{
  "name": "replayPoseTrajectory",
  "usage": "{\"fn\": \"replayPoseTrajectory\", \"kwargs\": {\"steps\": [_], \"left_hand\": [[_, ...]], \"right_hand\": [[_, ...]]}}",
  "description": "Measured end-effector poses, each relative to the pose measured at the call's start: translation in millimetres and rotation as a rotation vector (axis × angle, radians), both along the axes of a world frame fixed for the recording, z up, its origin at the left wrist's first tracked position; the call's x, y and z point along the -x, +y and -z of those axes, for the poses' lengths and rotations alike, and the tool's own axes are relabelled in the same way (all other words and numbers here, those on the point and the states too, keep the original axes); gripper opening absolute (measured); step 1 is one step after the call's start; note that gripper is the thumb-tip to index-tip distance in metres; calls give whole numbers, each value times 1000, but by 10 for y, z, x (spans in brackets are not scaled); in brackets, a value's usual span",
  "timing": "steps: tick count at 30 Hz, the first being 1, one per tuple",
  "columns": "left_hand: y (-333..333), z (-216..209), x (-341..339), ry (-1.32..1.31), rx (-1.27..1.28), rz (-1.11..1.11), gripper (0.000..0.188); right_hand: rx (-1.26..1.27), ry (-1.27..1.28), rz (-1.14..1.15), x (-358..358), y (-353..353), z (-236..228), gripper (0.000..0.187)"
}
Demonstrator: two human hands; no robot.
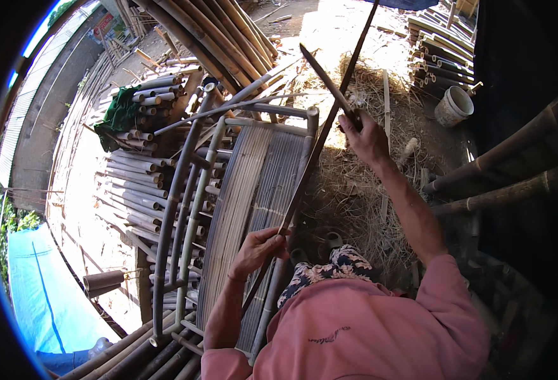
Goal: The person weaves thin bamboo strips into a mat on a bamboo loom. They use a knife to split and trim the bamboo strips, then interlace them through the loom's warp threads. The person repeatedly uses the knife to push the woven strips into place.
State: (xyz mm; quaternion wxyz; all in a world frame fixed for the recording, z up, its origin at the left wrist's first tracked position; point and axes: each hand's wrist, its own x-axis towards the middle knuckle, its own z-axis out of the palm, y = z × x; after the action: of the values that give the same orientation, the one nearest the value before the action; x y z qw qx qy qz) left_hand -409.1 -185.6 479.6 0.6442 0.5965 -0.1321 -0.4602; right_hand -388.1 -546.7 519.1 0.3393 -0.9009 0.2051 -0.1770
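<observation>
My left hand (260, 252) is closed around a long, thin, dark bamboo strip (312, 158), which slants from beside my lap up past the top edge. In my right hand (365, 140) is a knife (319, 69) with a long dark blade, my fingers wrapped around its handle. The blade crosses the strip well above my left hand; whether the two touch, I cannot tell. To the left of the strip stands a bamboo bench (234, 190) with a slatted surface and a pole frame.
Cut bamboo tubes (133, 183) are stacked left of the bench, partly under a green cloth (119, 114). Shavings (361, 190) litter the ground. A white bucket (454, 106) and more bamboo pieces (443, 54) stand at the far right. Thick poles (500, 155) lean at the right.
</observation>
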Motion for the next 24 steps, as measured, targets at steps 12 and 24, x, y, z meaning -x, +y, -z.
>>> {"fn": "replayPoseTrajectory", "kwargs": {"steps": [12,24], "left_hand": [[-630,190,78,-466,-232,-384,16],[161,-28,1087,-679,-348,-142,28]], "right_hand": [[267,3,-469,895,1059,575,51],[195,298,-36,378,-577,413,63]]}}
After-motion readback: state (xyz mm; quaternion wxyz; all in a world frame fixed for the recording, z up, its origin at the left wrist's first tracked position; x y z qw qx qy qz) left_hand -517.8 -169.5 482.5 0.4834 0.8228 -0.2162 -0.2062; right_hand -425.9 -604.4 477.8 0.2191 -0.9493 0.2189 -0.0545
